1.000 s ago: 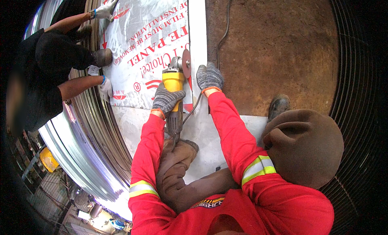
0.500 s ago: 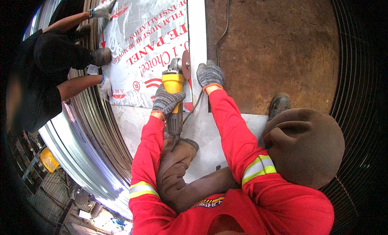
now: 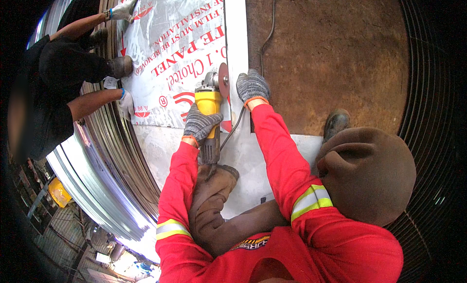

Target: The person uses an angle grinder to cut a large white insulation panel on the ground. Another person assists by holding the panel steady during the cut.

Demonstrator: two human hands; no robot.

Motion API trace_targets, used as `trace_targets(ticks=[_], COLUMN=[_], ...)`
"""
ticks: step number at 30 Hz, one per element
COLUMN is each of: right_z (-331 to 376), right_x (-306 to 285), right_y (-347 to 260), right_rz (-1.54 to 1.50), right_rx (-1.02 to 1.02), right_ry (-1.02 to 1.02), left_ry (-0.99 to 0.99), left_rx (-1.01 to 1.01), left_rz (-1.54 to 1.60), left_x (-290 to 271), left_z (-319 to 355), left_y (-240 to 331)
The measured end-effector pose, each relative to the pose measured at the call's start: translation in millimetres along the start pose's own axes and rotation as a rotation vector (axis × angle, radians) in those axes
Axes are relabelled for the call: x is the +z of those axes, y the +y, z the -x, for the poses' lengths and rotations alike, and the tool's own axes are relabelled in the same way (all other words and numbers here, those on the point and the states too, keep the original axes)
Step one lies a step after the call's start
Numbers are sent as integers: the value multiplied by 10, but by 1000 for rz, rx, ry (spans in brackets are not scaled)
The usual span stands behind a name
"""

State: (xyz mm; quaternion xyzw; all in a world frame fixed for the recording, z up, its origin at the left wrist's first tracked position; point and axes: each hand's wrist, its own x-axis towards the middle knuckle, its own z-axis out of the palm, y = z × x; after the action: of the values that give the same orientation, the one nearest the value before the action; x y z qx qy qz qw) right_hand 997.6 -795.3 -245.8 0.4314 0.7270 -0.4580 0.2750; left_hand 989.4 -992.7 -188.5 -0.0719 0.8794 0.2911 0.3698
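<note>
My left hand point(image 3: 200, 123), in a grey knit glove, grips the yellow body of an angle grinder point(image 3: 209, 102). Its reddish cutting disc point(image 3: 224, 80) stands on edge against a white panel point(image 3: 236, 49) partly covered with printed protective film. My right hand point(image 3: 252, 86), gloved too, presses flat on the white strip just right of the disc. Red sleeves with reflective bands run up from both hands. My brown boot point(image 3: 214, 183) rests on the panel below the grinder.
A co-worker in black crouches at the left, one gloved hand point(image 3: 124, 8) on the film's top corner and another hand point(image 3: 125, 103) at its left edge. Rusty brown floor point(image 3: 331, 59) lies right. The grinder's cable point(image 3: 266, 35) trails upward. Curved metal sheets point(image 3: 97, 176) stack at the left.
</note>
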Motion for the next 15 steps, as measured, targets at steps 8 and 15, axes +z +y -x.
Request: trace_targets(ticks=[8,15], right_z=[-66,-78], right_x=[30,-3], right_y=[8,-7], right_rz=[-27,-20], right_rx=[-15,-46], right_ry=[7,-6], left_ry=[-18,30], left_rx=[0,11], left_rz=[26,-56], left_x=[6,30], left_z=[37,115], left_y=[-79,-140])
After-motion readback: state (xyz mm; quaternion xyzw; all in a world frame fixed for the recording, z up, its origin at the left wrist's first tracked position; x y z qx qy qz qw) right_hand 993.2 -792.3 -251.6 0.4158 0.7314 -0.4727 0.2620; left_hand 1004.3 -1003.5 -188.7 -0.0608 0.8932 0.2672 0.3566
